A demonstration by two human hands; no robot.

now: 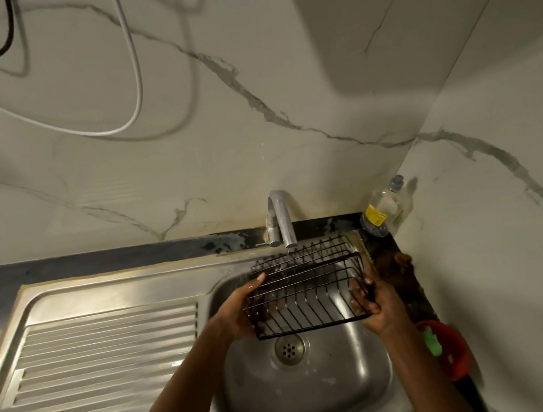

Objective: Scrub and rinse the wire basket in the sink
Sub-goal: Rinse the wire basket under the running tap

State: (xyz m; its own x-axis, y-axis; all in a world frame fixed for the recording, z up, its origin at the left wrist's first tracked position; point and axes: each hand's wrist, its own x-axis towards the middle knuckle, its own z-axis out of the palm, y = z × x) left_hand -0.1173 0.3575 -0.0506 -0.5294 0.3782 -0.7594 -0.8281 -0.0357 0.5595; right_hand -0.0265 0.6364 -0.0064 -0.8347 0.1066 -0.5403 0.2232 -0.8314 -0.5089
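Right of centre, over the sink (372,379), the wire basket (309,290) sits under the tap (282,218), left hand (242,313) and right hand (374,303) gripping its ends; looks light, stiff, wet-slippery, best held by the end frames

Wire basket (308,284) over sink (372,376), under tap (280,218); drainboard (111,365) left, apparently bottle (380,214) behind-right.

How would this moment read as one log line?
step: rinse | wire basket under running tap | left hand, right hand grip ends | over sink
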